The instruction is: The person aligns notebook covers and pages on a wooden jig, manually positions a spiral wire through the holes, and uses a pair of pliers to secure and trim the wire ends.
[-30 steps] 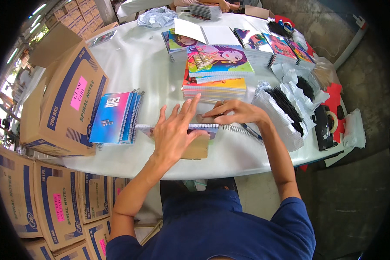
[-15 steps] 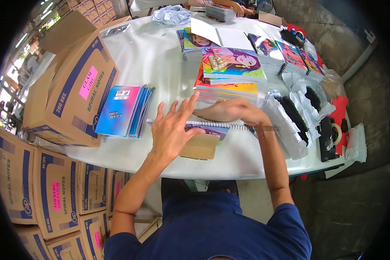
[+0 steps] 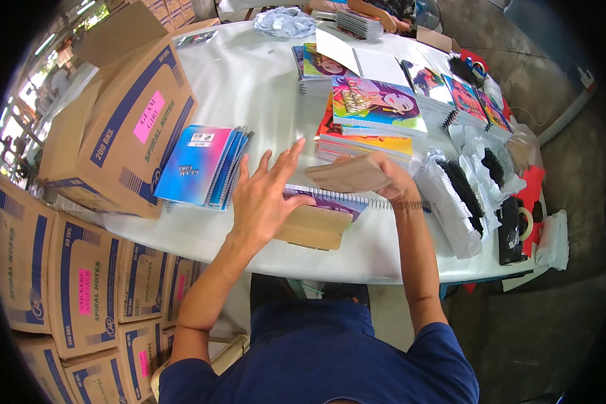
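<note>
A purple-covered spiral notebook [image 3: 333,198] stands spine up near the table's front edge, its black coil [image 3: 384,203] running out past the right end. My left hand [image 3: 266,195] straddles its left part, thumb pressed on the near side and fingers stretched out beyond. Against the near side leans a brown cardboard piece [image 3: 310,227]. Just above the spine, my right hand [image 3: 396,183] grips a flat brown block [image 3: 350,174], perhaps wood; its fingers are partly hidden behind it.
Blue-pink spiral notebooks [image 3: 198,165] lie at left beside a large open carton [image 3: 114,128]. Notebook stacks [image 3: 378,104] sit beyond my hands. At right are wrapped black coils [image 3: 454,198] and a tape dispenser [image 3: 512,229]. Cartons [image 3: 84,289] are piled lower left. Another person's hand [image 3: 377,15] is at the far edge.
My right hand has turned, and the flat brown block in it now shows clearly above the spine. My left hand stays on the notebook. The whole view has shifted slightly.
</note>
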A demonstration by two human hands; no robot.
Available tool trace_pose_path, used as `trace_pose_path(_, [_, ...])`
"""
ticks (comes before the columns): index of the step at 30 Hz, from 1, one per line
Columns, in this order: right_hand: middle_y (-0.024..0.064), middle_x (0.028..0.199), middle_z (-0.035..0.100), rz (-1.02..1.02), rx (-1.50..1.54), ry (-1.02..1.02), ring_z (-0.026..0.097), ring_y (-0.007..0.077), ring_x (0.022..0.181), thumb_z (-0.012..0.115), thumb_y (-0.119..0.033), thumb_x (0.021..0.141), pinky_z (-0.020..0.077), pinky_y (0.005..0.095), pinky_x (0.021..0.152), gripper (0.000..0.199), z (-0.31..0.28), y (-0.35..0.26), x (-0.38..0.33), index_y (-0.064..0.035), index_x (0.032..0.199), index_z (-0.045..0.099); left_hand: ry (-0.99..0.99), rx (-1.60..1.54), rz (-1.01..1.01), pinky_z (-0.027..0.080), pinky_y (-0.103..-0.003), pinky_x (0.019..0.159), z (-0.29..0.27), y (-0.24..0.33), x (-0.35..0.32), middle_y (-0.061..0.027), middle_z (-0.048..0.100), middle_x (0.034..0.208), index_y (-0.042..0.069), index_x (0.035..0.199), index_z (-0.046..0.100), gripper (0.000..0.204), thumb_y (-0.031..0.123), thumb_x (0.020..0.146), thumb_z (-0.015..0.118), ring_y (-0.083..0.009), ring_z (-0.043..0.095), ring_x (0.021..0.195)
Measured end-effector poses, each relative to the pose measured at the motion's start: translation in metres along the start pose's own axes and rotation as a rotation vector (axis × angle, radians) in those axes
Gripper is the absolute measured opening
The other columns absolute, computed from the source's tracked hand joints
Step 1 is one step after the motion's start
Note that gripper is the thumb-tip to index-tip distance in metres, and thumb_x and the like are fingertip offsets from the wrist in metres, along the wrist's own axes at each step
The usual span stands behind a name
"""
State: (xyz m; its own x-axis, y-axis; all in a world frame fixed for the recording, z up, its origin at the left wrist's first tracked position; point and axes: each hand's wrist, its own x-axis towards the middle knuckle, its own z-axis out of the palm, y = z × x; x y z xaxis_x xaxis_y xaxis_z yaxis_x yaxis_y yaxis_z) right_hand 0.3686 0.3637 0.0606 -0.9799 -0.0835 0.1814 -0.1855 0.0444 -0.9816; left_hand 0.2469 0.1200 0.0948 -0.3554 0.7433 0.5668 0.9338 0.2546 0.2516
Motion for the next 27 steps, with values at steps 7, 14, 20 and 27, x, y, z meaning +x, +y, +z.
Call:
trace_pose_path(7, [0.0151, 0.115, 0.067, -0.006, 0.481, 0.055, 0.062, 0.0215, 0.101, 0.065, -0.038, 0.09, 0.0471, 0.0328, 0.089, 0.052, 0.023, -0.011, 0.006, 0.0049, 0.12, 0.064, 0.008, 0.02, -0.048, 0.032, -0.054, 0.108, -0.005, -0.012, -0.005, -0.0066, 0.063, 0.128, 0.023, 0.148, 0.037, 0.105, 0.038, 0.057, 0.085, -0.0408, 0.055, 0.121])
trace_pose_path(14, [0.0139, 0.111, 0.067, 0.098, -0.057, 0.042, 0.06, 0.0209, 0.104, 0.066, -0.045, 0.089, 0.0461, 0.0331, 0.091, 0.058, 0.009, -0.003, 0.018, 0.0059, 0.118, 0.064, 0.098, -0.084, -0.129, 0.035, -0.053, 0.109, -0.004, -0.021, -0.011, -0.0182, 0.039, 0.149, 0.019, 0.15, 0.032, 0.109, 0.027, 0.056, 0.088, -0.0375, 0.032, 0.141])
trace_pose_path(20, [0.0111, 0.107, 0.069, 0.262, -0.331, 0.091, 0.061, 0.0211, 0.104, 0.066, -0.045, 0.088, 0.0474, 0.0337, 0.09, 0.055, 0.035, -0.032, 0.039, 0.005, 0.112, 0.067, 0.291, -0.592, -0.339, 0.04, -0.045, 0.109, 0.015, -0.042, -0.027, -0.0132, 0.024, 0.158, 0.016, 0.154, 0.019, 0.118, 0.009, 0.06, 0.089, -0.033, 0.03, 0.142])
trace_pose_path(27, [0.0128, 0.111, 0.069, 0.145, -0.01, 0.075, 0.065, 0.0221, 0.096, 0.066, -0.05, 0.087, 0.0508, 0.0348, 0.085, 0.058, 0.037, -0.021, 0.037, -0.0008, 0.118, 0.067, 0.226, -0.942, -0.489, 0.041, -0.041, 0.109, 0.021, -0.049, -0.033, -0.0193, 0.034, 0.152, 0.018, 0.156, 0.014, 0.116, 0.002, 0.066, 0.086, -0.0341, 0.036, 0.138])
